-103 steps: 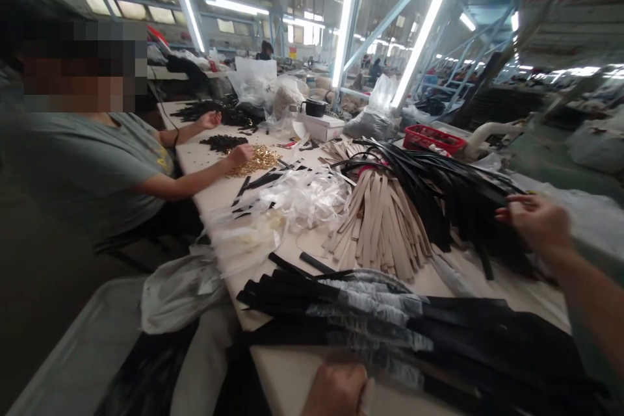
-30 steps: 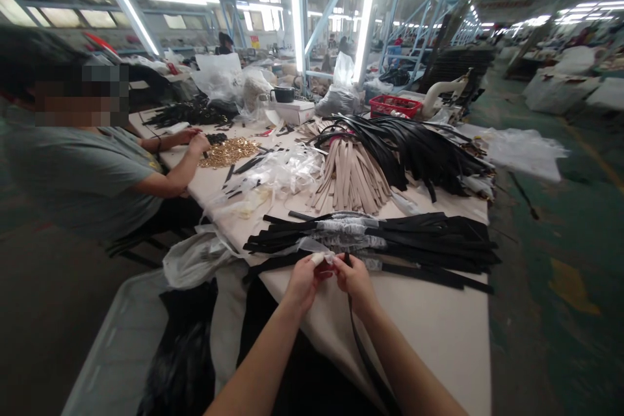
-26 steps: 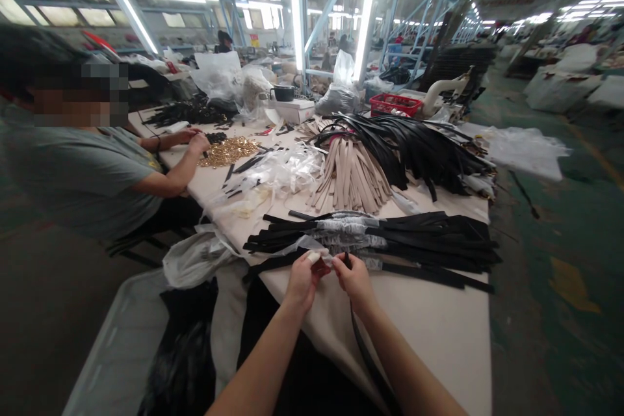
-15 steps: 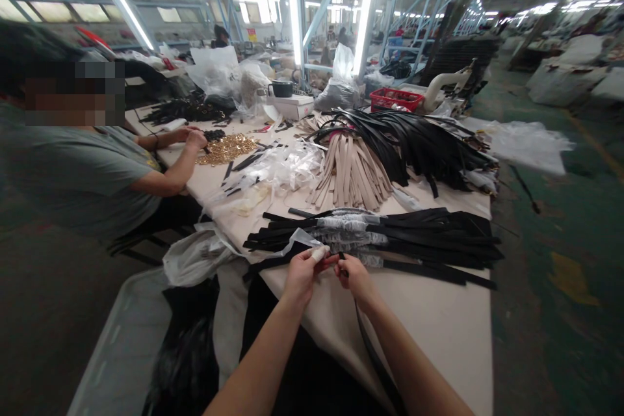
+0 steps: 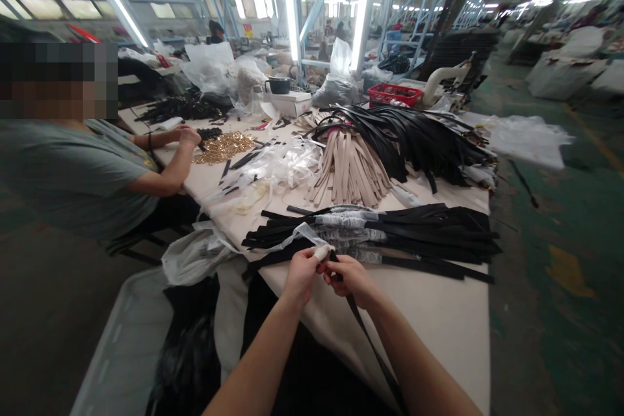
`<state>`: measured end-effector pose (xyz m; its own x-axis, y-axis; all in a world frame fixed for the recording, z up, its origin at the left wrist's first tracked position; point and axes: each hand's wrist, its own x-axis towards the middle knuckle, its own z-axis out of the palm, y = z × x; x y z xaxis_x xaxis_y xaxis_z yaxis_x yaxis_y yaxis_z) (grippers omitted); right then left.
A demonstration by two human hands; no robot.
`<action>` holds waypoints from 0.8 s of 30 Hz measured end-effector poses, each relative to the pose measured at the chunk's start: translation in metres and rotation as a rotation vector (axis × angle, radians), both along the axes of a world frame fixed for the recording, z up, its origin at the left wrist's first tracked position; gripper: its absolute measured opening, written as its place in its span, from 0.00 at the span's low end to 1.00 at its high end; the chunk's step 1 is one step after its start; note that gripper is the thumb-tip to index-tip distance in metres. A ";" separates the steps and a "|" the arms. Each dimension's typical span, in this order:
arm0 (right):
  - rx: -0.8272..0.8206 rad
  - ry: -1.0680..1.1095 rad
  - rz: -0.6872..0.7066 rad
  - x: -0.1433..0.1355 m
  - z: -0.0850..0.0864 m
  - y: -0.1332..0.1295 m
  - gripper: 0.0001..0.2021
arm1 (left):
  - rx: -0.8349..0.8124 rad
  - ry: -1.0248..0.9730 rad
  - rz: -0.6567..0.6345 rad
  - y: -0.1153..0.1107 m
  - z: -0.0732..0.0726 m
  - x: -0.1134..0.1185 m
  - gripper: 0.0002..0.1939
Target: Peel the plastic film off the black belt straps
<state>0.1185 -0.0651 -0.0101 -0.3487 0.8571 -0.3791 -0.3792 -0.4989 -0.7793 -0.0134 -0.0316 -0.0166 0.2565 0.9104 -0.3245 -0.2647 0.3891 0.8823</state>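
Observation:
My right hand (image 5: 355, 281) is closed around a black strap (image 5: 366, 331) near its upper end, and the rest of the strap hangs down past my right forearm. Against it, fingertips meeting at the strap's end, is my left hand (image 5: 301, 273), also closed, with a white wrapping (image 5: 322, 251) on one digit. What lies between the left fingers is hidden. Just beyond both hands, bundles of black straps (image 5: 433, 234) lie across the table, bound at the middle with clear plastic wrap (image 5: 344, 229).
Farther back are beige strips (image 5: 348, 172), long black straps (image 5: 419, 136), crumpled clear plastic (image 5: 287, 162) and a red basket (image 5: 394, 95). At left a co-worker (image 5: 73, 175) handles small pieces by a gold-coloured pile (image 5: 227, 147). A grey bin (image 5: 114, 338) stands below the table's left edge.
My right hand has moved left to meet my left hand, bringing the strap's end to the left fingertips. The view has shifted slightly.

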 end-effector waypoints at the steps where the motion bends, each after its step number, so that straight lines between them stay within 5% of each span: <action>1: -0.004 0.004 0.008 -0.001 0.001 0.000 0.13 | 0.001 0.007 -0.007 0.000 0.001 0.000 0.20; 24: -0.020 0.015 0.029 -0.002 0.001 0.001 0.15 | 0.018 0.030 -0.135 0.004 0.003 -0.014 0.20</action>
